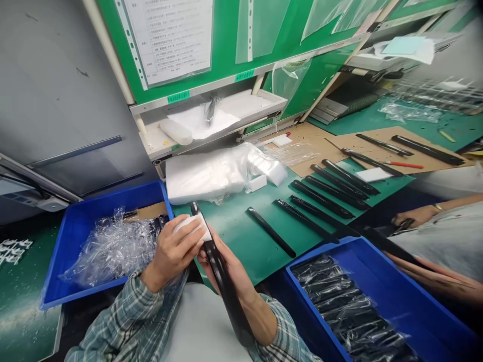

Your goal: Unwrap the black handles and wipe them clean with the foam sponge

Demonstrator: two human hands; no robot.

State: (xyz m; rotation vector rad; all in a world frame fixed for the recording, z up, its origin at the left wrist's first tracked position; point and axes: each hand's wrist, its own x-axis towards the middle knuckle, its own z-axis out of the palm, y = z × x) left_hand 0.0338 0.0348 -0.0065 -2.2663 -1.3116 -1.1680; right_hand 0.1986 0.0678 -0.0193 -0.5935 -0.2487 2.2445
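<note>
My left hand (180, 246) is closed on a white foam block (206, 230), pressing it against the upper part of a long glossy black plastic strip (222, 276). My right hand (236, 271) is wrapped round the same strip from below and the right side. The strip slants from its narrow far end down toward my right forearm. On the green mat to the right lies a single black strip (269, 231), and beyond it several similar strips (322, 198) are laid side by side.
To the left stands a blue bin (56, 266) with crumpled clear bags. Another blue bin (400, 281) at lower right holds bagged black strips. White foam sheets (204, 173) lie under a shelf (264, 103). A co-worker's arm (418, 216) is at the right, near a red-handled tool (405, 165).
</note>
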